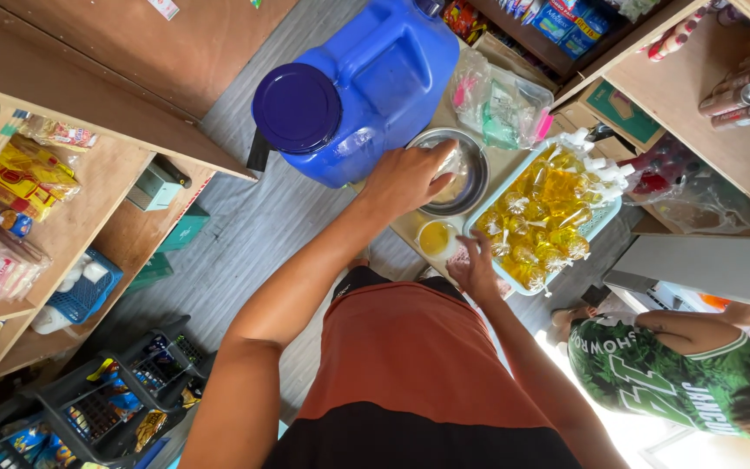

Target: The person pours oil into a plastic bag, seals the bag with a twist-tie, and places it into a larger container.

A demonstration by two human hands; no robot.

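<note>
1. Left hand (405, 178) reaches forward over the metal bowl (470, 178). Its fingers (440, 156) curl down onto a clear plastic bag (455, 174) that sits in the bowl; the bag lies under and just past the fingertips. Grip looks partly closed; whether the bag is pinched or only pressed cannot be told.
2. Right hand (477, 269) rests at the near edge of the light blue basket (605, 217). Its fingers (483, 243) are bunched around the tied neck of a small bag of yellow liquid (501, 247); the bag lies just ahead of the fingertips, touching them. Hold appears closed on it.
3. The basket is filled with many small knotted bags of yellow liquid (553, 195), packed against each other.
4. A small cup of yellow liquid (436, 237) stands between the two hands, just beside the bowl's near rim.
5. A large blue jug (366, 87) with a dark blue round lid (297, 108) stands to the left of the bowl, touching or nearly touching the left hand's knuckles.
6. Clear plastic bags (505, 108) with pink and green contents lie behind the bowl.
7. Another person in a green jersey (661, 369) is at lower right, well apart from both hands.
8. Wooden shelves (71, 226) with packaged goods stand at left.
</note>
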